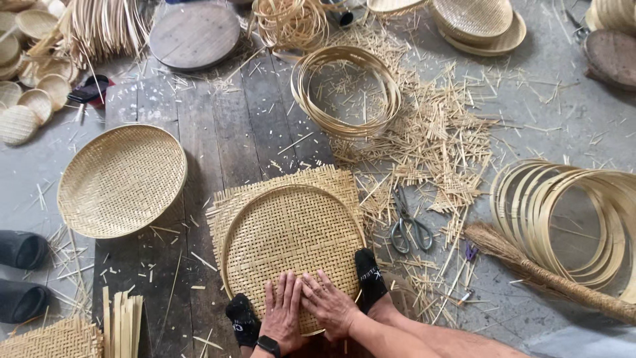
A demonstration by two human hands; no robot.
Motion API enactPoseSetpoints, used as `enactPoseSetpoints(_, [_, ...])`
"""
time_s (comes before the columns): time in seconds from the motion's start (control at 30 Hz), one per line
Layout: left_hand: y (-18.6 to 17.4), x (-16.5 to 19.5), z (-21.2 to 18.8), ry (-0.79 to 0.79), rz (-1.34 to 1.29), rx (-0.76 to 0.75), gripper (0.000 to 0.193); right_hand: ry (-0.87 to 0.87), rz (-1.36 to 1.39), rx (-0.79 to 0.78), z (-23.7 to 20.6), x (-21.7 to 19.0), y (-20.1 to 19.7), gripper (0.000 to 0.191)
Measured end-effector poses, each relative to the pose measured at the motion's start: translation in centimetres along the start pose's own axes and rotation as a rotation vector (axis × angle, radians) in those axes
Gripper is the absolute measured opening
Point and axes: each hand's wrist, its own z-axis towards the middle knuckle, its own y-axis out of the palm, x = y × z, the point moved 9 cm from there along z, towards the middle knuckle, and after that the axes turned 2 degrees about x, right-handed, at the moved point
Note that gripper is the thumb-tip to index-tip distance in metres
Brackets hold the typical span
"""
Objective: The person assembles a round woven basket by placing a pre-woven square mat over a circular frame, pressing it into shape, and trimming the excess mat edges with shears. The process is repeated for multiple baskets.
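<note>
A square woven bamboo mat [291, 229] lies on the wooden floor boards with a round bamboo hoop [295, 192] pressed into it. My left hand [281, 311] and my right hand [329, 305] rest flat, side by side, on the near part of the weave inside the hoop. My two feet in black socks [370, 275] pin the hoop's near rim on either side of the hands. A black watch sits on my left wrist.
A finished round woven tray [122, 179] lies to the left. Scissors [407, 225] and a small broom [543, 275] lie on the right, beside stacked bamboo hoops [570, 212]. More hoops [346, 89], bamboo trimmings, small baskets and black sandals [20, 272] surround the spot.
</note>
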Motion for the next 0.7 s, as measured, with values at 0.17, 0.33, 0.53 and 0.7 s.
enactPoseSetpoints(0.17, [4.5, -0.4, -0.7, -0.15, 0.002, -0.141, 0.122, 0.026, 0.009, -0.1, -0.9, -0.8, 2.9, 0.111])
enactPoseSetpoints(0.33, [1.8, 1.1, -1.5, 0.033, 0.108, 0.601, 0.099, -0.003, -0.063, 0.232, -1.7, -0.9, 2.1, 0.081])
enactPoseSetpoints(0.53, [1.0, 1.6, -0.8, -0.039, 0.149, 0.424, 0.106, 0.013, -0.026, 0.109, -1.3, -1.6, 0.9, 0.086])
enactPoseSetpoints(0.7, [1.7, -1.1, -0.5, -0.122, -0.081, -0.3, 0.127, -0.059, 0.397, -0.242, 0.3, 2.0, 0.2, 0.092])
